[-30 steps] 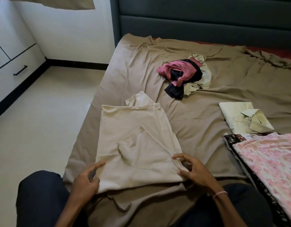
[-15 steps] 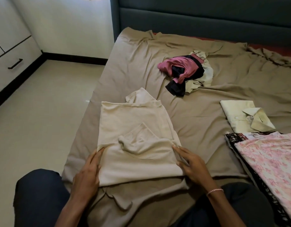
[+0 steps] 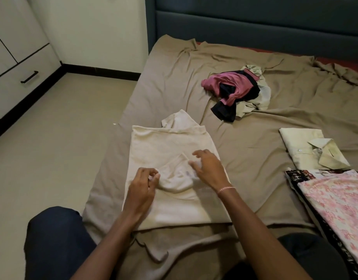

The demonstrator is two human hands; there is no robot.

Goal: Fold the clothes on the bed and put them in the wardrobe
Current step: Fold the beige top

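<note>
Near edge of the tan-sheeted bed [image 3: 174, 77], right in front of the person: cream top [image 3: 164, 146] lies flat, partly folded, one sleeve doubled over its middle, collar end poking out at the far side. Left hand [image 3: 142, 186] is on the top at the sleeve's left edge, fingers curled in toward the thumb; can't tell if fabric is pinched between them. Right hand [image 3: 209, 168] is over the sleeve's right side, fingers spread and slightly bent, gripping nothing; thin bracelet [image 3: 226, 188] on that wrist. Unfolded heap of pink, black and pale clothes [image 3: 234, 91] sits further up the bed, well apart from the top. Folded pale green shirt [image 3: 309, 150] to the right, pink floral garment [image 3: 339, 203] just below it over a black-and-white patterned one [image 3: 295, 175]. White cabinet drawer [image 3: 22, 83] with black handle far left across the floor
</note>
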